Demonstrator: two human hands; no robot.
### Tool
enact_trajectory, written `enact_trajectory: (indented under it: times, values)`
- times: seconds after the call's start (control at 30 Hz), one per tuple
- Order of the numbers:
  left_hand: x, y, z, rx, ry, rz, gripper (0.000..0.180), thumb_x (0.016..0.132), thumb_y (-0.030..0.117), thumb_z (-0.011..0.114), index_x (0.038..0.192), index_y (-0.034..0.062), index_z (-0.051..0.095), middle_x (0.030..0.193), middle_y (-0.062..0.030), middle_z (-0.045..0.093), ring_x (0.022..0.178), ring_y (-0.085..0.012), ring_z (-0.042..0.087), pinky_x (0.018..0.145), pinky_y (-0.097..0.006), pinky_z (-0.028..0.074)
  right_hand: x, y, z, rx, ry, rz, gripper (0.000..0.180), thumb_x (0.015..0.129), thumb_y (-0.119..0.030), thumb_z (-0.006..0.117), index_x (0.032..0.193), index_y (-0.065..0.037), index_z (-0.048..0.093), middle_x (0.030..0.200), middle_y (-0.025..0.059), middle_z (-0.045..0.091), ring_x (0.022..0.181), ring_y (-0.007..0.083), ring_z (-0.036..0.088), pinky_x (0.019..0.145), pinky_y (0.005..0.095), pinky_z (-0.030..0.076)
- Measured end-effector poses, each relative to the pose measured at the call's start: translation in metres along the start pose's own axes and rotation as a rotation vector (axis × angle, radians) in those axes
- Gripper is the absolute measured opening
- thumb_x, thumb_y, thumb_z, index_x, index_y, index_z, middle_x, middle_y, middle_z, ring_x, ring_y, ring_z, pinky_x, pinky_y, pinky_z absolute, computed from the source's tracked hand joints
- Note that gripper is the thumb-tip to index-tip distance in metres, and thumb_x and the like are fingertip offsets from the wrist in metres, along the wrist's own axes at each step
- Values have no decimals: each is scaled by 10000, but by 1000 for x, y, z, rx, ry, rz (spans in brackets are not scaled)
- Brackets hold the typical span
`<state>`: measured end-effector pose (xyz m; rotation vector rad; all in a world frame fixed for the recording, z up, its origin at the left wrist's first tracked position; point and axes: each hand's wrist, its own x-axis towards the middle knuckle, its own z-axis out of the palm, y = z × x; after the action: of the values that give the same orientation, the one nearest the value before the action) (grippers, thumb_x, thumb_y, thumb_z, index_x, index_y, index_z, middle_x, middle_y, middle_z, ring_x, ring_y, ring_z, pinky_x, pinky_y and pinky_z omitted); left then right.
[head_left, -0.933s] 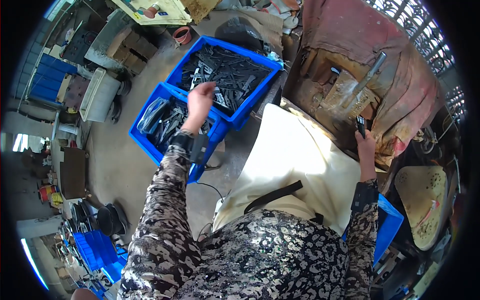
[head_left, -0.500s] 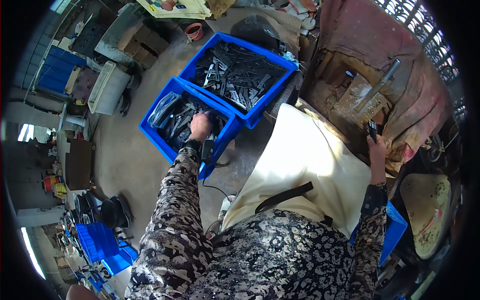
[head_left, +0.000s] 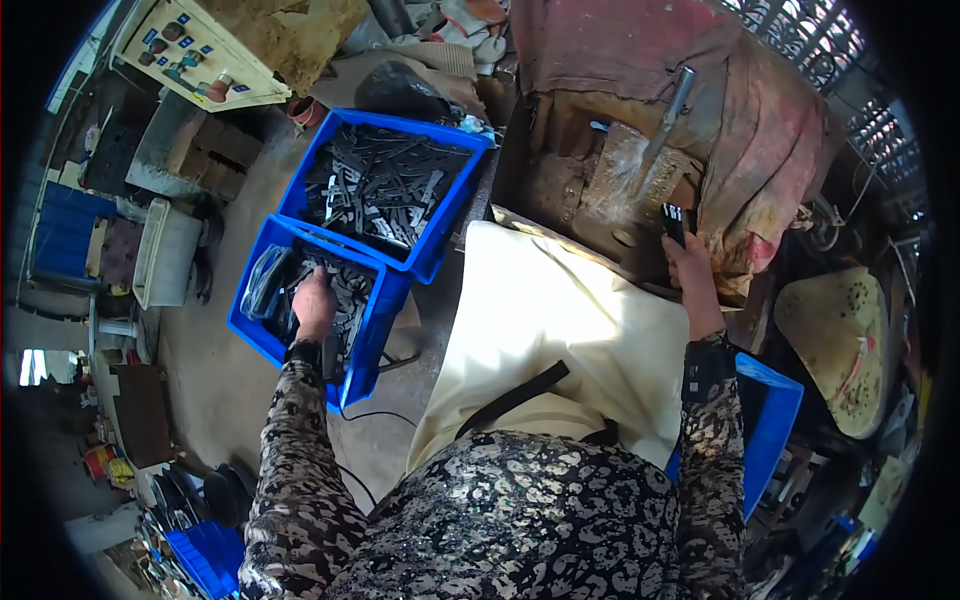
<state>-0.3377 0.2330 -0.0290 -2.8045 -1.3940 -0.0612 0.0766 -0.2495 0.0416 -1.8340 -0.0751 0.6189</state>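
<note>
My left hand [head_left: 315, 303] reaches down into the nearer blue bin [head_left: 262, 345], among dark flat metal parts [head_left: 352, 298]. Its fingers are bent closed, and what they hold, if anything, is hidden. Beside that hand, a clear plastic bag [head_left: 266, 281] lies in the bin's left end. My right hand [head_left: 692, 272] grips a small bundle of dark flat metal pieces [head_left: 675, 226] with bright ends pointing up. It is over the near right edge of a rusty, wet work trough [head_left: 565, 165], below a slanted metal bar [head_left: 668, 118].
A second blue bin [head_left: 474, 172], filled with similar dark strips, adjoins the nearer one. Reddish cloth [head_left: 762, 150] drapes over the trough's back and right. A cream panel with knobs [head_left: 165, 60] stands far left. A cream apron [head_left: 560, 310] covers my lap; a blue container [head_left: 770, 425] sits right.
The whole view has swung right, so bins and trough appear farther left. My left hand remains in the nearer bin, and my right hand still grips the dark pieces beside the trough.
</note>
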Motion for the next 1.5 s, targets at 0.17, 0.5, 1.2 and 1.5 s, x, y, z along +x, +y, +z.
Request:
enact_trajectory:
  times: [0.17, 0.5, 1.2, 1.5]
  values:
    - [-5, 2, -30, -165, 18, -209, 194, 817, 158, 573, 1000, 93, 573, 867, -179, 659, 838, -368, 640, 710, -479, 507, -4, -1, -12, 274, -132, 72, 130, 907, -163, 595, 1012, -90, 573, 700, -38, 480, 489, 53, 408, 436, 218, 313]
    - [-37, -31, -13, 262, -490, -26, 260, 810, 237, 583, 1038, 127, 638, 940, -184, 673, 907, -363, 648, 767, -458, 522, -11, -2, -13, 359, -216, -29, 219, 896, -83, 563, 1109, -34, 571, 828, 39, 614, 617, 101, 534, 511, 248, 425]
    - [4, 230, -121, -1209, -20, 343, 575, 841, -142, 440, 1348, 119, 509, 971, -44, 636, 698, -113, 541, 635, -244, 448, 61, -138, -9, -229, 403, -635, 314, 865, -291, 674, 1058, -46, 636, 792, 30, 625, 715, 144, 578, 659, 275, 449]
    - [12, 390, -103, -836, 38, 869, 531, 713, -106, 511, 1178, 127, 619, 978, -130, 618, 913, -329, 613, 782, -366, 508, 88, -203, 14, -699, 600, -617, 417, 875, -433, 589, 1126, -104, 637, 966, 186, 673, 966, 375, 620, 817, 429, 466]
